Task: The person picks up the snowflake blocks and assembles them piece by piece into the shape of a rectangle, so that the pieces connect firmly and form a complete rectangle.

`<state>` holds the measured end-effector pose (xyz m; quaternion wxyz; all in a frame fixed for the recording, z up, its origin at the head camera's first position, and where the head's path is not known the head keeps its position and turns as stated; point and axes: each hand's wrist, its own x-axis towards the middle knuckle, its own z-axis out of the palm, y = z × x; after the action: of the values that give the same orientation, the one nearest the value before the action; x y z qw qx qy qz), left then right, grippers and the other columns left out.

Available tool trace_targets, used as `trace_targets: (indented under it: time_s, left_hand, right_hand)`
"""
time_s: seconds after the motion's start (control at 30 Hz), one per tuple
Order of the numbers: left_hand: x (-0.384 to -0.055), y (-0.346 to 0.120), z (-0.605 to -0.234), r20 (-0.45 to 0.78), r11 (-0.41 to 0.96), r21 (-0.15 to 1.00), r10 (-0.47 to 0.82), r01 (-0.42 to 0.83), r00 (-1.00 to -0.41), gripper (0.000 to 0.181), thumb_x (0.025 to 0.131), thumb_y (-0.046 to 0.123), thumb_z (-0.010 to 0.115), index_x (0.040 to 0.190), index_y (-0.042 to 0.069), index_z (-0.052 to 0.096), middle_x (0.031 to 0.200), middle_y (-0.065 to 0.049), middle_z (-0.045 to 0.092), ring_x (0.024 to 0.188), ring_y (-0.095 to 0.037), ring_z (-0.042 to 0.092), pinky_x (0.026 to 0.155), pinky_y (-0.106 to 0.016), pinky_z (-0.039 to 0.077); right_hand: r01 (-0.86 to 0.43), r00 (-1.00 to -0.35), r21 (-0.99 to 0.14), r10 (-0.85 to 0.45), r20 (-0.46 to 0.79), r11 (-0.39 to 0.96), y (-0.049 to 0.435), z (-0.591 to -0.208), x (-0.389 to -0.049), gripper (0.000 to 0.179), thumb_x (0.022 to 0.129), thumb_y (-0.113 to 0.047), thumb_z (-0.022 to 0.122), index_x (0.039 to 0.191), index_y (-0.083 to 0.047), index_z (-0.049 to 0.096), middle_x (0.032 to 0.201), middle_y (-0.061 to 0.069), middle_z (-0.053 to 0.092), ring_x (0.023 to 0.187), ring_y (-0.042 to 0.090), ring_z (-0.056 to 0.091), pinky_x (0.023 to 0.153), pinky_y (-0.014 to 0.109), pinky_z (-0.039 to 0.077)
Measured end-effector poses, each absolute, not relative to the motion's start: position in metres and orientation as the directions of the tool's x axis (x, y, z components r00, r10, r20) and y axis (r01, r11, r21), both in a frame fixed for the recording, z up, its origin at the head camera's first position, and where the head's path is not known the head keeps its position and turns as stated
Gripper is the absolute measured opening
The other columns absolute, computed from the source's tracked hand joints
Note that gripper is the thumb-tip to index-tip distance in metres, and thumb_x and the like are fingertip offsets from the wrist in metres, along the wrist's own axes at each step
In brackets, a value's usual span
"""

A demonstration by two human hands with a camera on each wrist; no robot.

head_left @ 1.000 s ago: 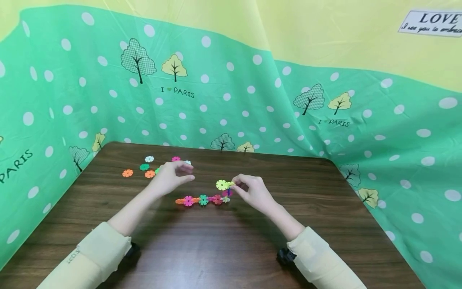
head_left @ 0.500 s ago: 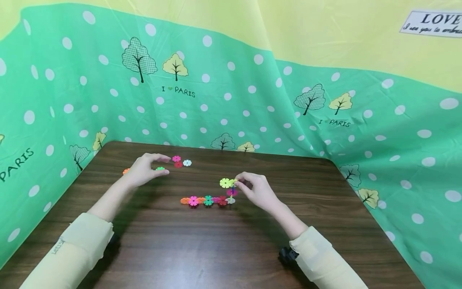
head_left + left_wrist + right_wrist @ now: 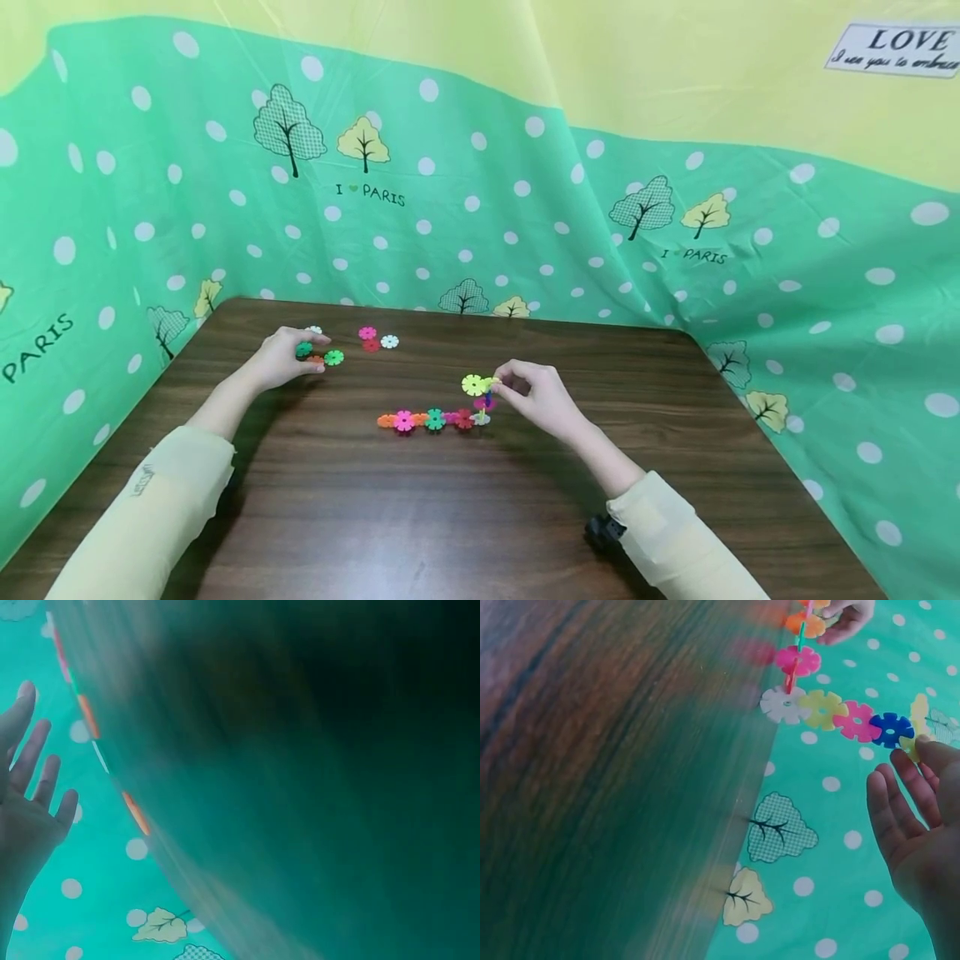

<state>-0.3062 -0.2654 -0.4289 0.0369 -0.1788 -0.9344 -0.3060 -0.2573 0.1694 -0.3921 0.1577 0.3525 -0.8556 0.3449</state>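
Note:
A chain of interlocking flower-shaped plastic discs (image 3: 435, 419) lies along the table and turns upward at its right end. There my right hand (image 3: 536, 396) pinches a yellow disc between thumb and finger; the right wrist view shows that hand (image 3: 930, 847) at the chain's end, beside a blue disc (image 3: 891, 730). Over the loose discs at the left, my left hand (image 3: 276, 358) has thumb and fingers apart around a dark green disc (image 3: 303, 349) and near an orange disc (image 3: 316, 361), which it partly hides. In the left wrist view its fingers look spread, holding nothing.
A bright green disc (image 3: 333, 357) lies just right of my left hand, and a white disc (image 3: 314, 331) behind it. Farther right are a pink disc (image 3: 367, 333), a red disc (image 3: 371, 345) and another white disc (image 3: 389, 342). Printed green cloth (image 3: 480, 225) rises behind the brown table (image 3: 360, 517).
My left hand has moved left, from beside the pink and white discs to over the dark green and orange ones. My right hand and the chain have shifted slightly right.

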Motion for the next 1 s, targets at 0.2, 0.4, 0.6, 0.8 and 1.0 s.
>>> trace_targets:
  time_s: [0.2,0.4,0.6,0.8,1.0]
  left_hand:
    - [-0.311,-0.271,-0.432,0.083,0.81,0.508,0.293,0.293,-0.953,0.042,0.08,0.008,0.074,0.12,0.002,0.062,0.121,-0.02,0.061,0.122,-0.042,0.045,0.099,-0.062,0.032]
    - [-0.314,-0.276,-0.438,0.069,0.818,0.493,0.304,0.298,-0.95,0.035,0.08,0.003,0.072,0.114,-0.001,0.064,0.112,-0.02,0.064,0.114,-0.042,0.051,0.096,-0.056,0.04]
    - [-0.316,-0.275,-0.442,0.108,0.825,0.454,0.322,0.335,-0.94,0.028,0.08,0.004,0.073,0.107,-0.001,0.067,0.103,-0.016,0.068,0.107,-0.04,0.056,0.093,-0.055,0.042]
    - [-0.318,-0.274,-0.442,0.118,0.837,0.417,0.337,0.354,-0.934,0.027,0.078,0.005,0.074,0.104,0.0,0.068,0.1,-0.016,0.066,0.102,-0.038,0.056,0.092,-0.054,0.041]
    - [-0.316,-0.27,-0.438,0.136,0.816,0.46,0.325,0.35,-0.936,0.021,0.073,-0.001,0.076,0.092,0.002,0.068,0.085,-0.01,0.061,0.08,-0.024,0.055,0.073,-0.041,0.046]
  right_hand:
    - [-0.706,-0.708,-0.5,-0.495,0.504,0.501,0.168,-0.391,-0.256,0.007,0.082,-0.016,0.073,0.086,-0.016,0.067,0.075,-0.007,0.067,0.064,0.002,0.059,0.056,0.022,0.052]
    - [-0.704,-0.71,-0.504,-0.495,0.501,0.5,0.167,-0.39,-0.255,0.01,0.082,-0.014,0.074,0.09,-0.014,0.068,0.078,-0.005,0.069,0.067,0.002,0.061,0.057,0.022,0.053]
    - [-0.707,-0.707,-0.491,-0.495,0.504,0.509,0.167,-0.389,-0.255,0.009,0.082,-0.014,0.073,0.09,-0.014,0.068,0.078,-0.005,0.069,0.068,0.003,0.061,0.058,0.022,0.053]
    - [-0.703,-0.71,-0.485,-0.496,0.499,0.519,0.167,-0.39,-0.256,0.008,0.083,-0.016,0.073,0.09,-0.015,0.068,0.078,-0.006,0.069,0.068,0.002,0.06,0.058,0.019,0.052]
    - [-0.707,-0.707,-0.478,-0.506,0.494,0.521,0.167,-0.39,-0.255,0.009,0.085,-0.017,0.07,0.094,-0.016,0.071,0.08,-0.008,0.069,0.062,0.001,0.056,0.055,0.02,0.05]
